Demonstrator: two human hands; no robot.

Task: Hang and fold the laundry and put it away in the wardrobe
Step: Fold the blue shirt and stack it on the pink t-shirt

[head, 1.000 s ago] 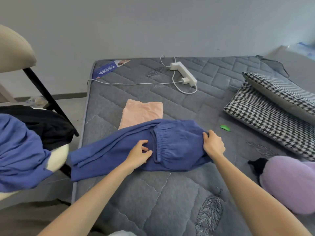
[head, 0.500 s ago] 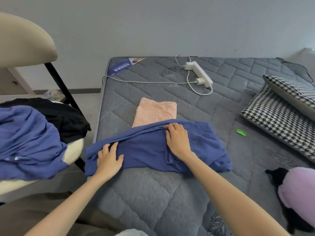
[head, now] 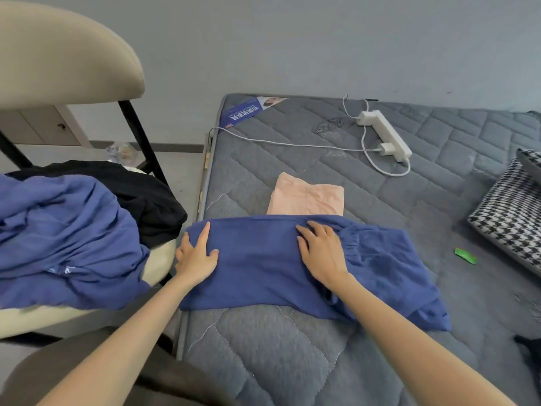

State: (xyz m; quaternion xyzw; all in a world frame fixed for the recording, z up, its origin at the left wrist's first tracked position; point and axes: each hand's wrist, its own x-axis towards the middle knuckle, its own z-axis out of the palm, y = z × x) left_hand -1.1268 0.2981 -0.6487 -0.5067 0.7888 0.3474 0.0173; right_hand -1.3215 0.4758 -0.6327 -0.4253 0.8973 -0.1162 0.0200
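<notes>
Mattress (head: pixel 292 361): blue trousers (head: pixel 257 268) flat under both hands.

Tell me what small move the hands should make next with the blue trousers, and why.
Probably fold the loose right part over to the left. The left hand and right hand press flat on the blue trousers on the mattress; the left part lies smooth, but the end beyond the right hand spreads out wrinkled.

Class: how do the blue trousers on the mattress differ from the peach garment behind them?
The blue trousers lie wide and part-folded under the left hand and right hand; the peach garment is a compact folded rectangle, untouched by hands. The trousers look larger than the peach garment. Both lie on the mattress.
</notes>
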